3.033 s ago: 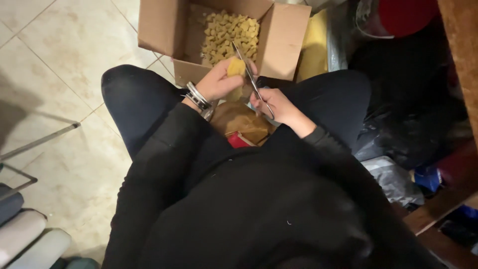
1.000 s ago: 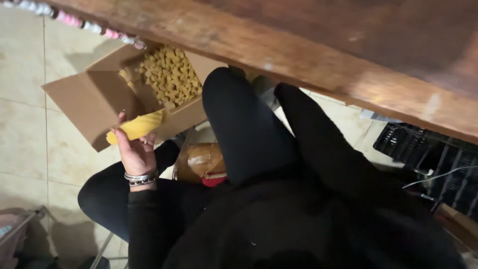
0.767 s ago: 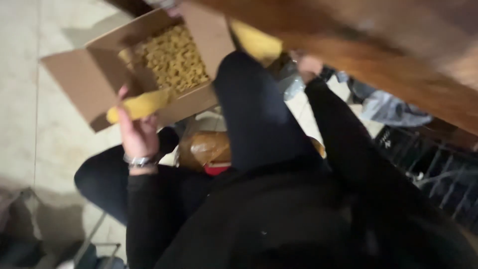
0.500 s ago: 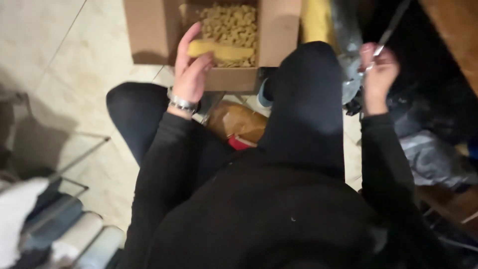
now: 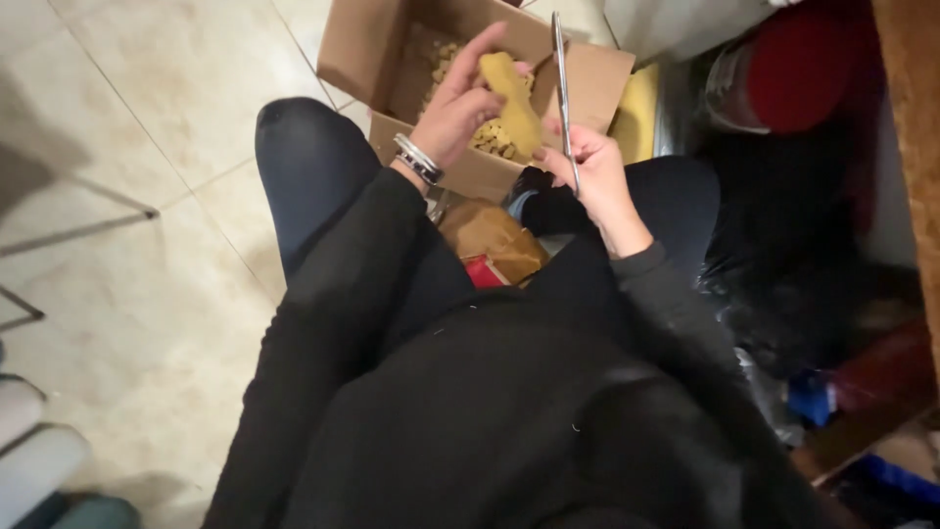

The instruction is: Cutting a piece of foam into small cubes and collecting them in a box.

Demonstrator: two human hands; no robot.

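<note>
I sit with my legs in dark trousers and look down. My left hand [image 5: 460, 103], with bracelets at the wrist, grips a yellow foam-like strip [image 5: 514, 108] above an open cardboard box [image 5: 352, 49]. Many small yellow pieces [image 5: 490, 142] lie inside the box. My right hand [image 5: 592, 171] holds a pair of metal scissors [image 5: 561, 78], blades pointing up, just right of the strip. The two hands are close together over the box's near wall.
A brown paper bag [image 5: 494, 235] and a red packet [image 5: 485, 269] lie between my knees. Beige floor tiles [image 5: 147, 196] spread to the left. At right are a red round object [image 5: 813, 69], dark clutter and a wooden edge [image 5: 911, 147].
My right hand has come back from the right with the scissors and now sits beside the strip. The left hand still holds the strip over the box. The camera view has swung back down.
</note>
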